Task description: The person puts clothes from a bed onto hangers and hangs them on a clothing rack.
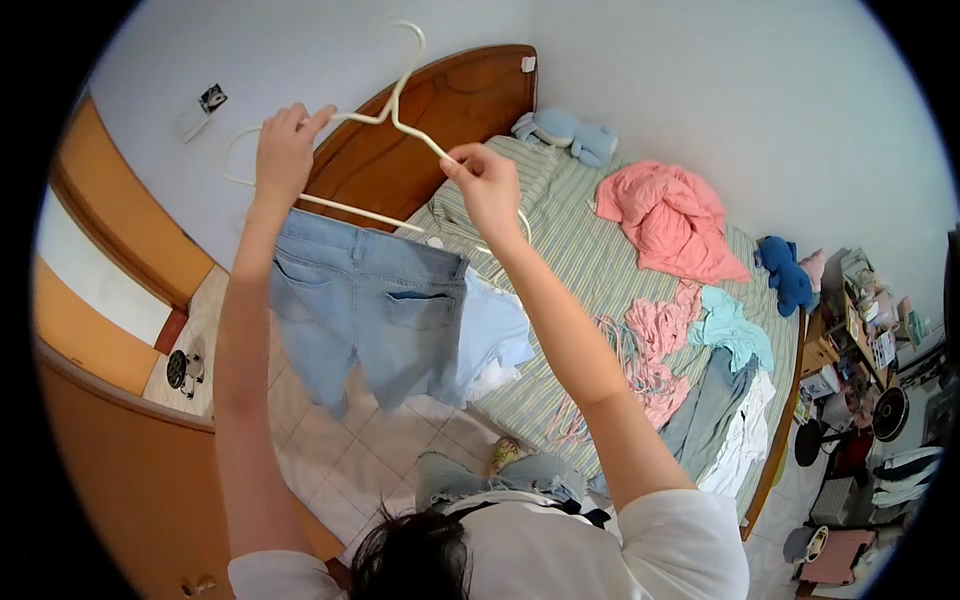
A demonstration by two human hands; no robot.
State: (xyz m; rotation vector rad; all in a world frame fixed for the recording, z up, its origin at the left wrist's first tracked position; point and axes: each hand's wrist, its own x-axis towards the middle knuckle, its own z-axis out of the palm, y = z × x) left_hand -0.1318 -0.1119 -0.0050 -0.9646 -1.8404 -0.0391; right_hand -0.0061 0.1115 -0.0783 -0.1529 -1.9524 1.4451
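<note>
— The left hand is raised; what is gripped by it?

— One shoulder of a white hanger is held in its curled fingers; the other shoulder is pinched between thumb and fingers of the right hand. The hook is pointed at twelve o'clock, the top of the view.

— And where are the denim shorts found?

— Just below the hanger's bar, at five o'clock from the left hand and between seven and eight from the right. Their waistband is stretched from just past nine to just past three, nearly parallel to the bar. The left hand is placed slightly nearer in the view, but depth cannot be judged, nor can the shorts' support be told.

— Is anything set in the way?

— The shorts' left edge is bordered closely by the left forearm. A light blue garment is partly hidden behind their right side, at six o'clock from the right hand. The headboard is placed behind the hanger. On the striped bed, a pink quilt is heaped past three o'clock from that hand.
</note>
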